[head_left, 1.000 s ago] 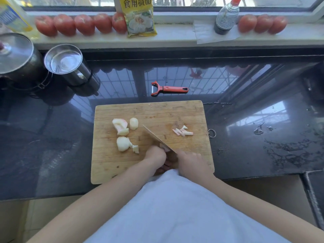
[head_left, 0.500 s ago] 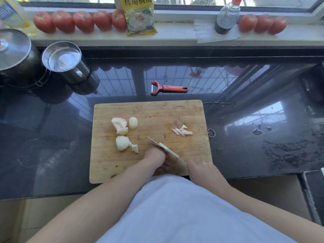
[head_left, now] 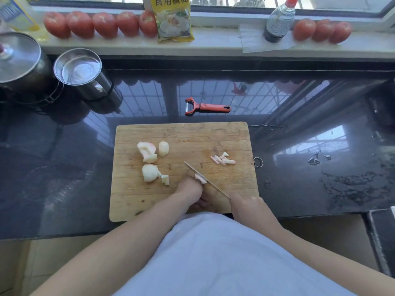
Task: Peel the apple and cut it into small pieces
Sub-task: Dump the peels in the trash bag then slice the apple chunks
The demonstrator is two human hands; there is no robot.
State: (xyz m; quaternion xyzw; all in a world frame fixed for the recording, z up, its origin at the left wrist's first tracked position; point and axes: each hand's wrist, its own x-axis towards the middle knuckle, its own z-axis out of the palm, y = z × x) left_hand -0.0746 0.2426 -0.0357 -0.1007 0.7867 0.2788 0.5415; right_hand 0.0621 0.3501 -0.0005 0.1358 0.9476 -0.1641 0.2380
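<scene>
Flanking two hands (head_left: 190, 189) (head_left: 249, 208) and one knife (head_left: 206, 181): eight tomatoes (head_left: 104, 24).

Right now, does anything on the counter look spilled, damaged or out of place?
Yes, a little. Small wet splashes lie on the dark counter right of the cutting board. The red peeler lies beyond the board, off it. Nothing looks damaged.
</scene>
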